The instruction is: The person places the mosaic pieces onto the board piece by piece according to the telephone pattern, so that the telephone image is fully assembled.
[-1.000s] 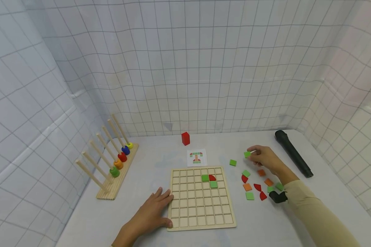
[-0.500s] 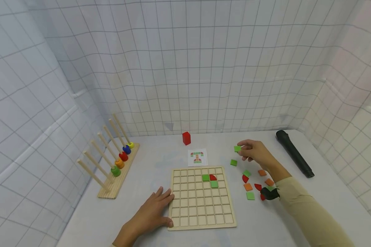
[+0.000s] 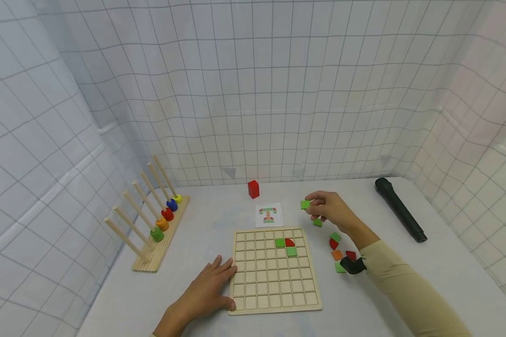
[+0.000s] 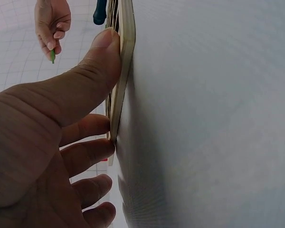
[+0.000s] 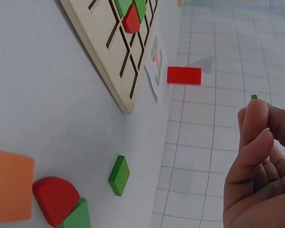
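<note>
My right hand [image 3: 331,210] pinches a green square tile [image 3: 305,204] between thumb and fingers, raised above the table to the right of the pattern card [image 3: 268,215]. In the right wrist view only a sliver of that tile [image 5: 254,97] shows past the fingertips. My left hand [image 3: 206,288] rests flat at the left edge of the wooden grid board [image 3: 274,281], thumb and fingertips touching its side. In the board's upper right sit two green squares [image 3: 291,252] and a red quarter-round piece [image 3: 289,242].
Loose green, red and orange pieces [image 3: 337,255] lie right of the board, some under the right forearm. A black microphone [image 3: 400,209] lies far right. A red block [image 3: 253,189] stands behind the card. A peg rack with coloured beads [image 3: 162,234] stands at left.
My right hand has carried the green tile leftward from the loose pieces toward the card. My left hand has stayed at the board's edge.
</note>
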`<state>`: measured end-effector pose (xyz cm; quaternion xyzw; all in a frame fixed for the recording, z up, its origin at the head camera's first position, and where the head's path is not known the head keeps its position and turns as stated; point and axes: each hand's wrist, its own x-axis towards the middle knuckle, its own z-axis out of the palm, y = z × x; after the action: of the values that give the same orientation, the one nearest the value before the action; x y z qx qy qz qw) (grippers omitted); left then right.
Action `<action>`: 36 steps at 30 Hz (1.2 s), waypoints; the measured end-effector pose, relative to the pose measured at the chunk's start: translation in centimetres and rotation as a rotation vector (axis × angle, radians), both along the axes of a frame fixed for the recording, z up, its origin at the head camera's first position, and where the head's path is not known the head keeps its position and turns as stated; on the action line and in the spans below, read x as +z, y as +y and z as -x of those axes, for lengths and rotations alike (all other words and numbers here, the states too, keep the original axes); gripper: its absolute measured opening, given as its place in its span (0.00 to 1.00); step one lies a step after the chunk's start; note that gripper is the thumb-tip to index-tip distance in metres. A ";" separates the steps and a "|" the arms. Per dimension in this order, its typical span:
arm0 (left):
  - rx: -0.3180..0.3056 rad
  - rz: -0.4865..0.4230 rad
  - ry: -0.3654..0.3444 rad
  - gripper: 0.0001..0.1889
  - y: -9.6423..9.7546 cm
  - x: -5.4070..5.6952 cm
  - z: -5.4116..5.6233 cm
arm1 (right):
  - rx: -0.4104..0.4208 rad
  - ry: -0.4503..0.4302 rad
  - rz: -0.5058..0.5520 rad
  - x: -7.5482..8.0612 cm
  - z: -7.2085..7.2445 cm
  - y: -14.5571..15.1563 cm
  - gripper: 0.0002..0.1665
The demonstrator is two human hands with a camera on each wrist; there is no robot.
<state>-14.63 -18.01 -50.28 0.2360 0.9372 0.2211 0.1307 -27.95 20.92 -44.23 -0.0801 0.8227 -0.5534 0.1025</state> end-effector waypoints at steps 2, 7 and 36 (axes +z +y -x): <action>0.001 0.002 -0.003 0.50 0.0 0.0 0.0 | 0.008 -0.008 0.010 -0.1 -0.1 -0.8 0.28; -0.007 -0.013 -0.002 0.50 -0.1 0.1 0.0 | 0.034 -0.031 0.025 -0.8 -0.3 -2.8 0.24; 0.001 0.002 -0.011 0.51 0.0 -0.1 0.1 | 0.171 0.007 -0.256 -4.9 -2.6 -10.4 0.16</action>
<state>-14.71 -18.02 -50.36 0.2341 0.9368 0.2216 0.1357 -25.39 10.48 -49.10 -0.1381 0.8770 -0.4329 0.1559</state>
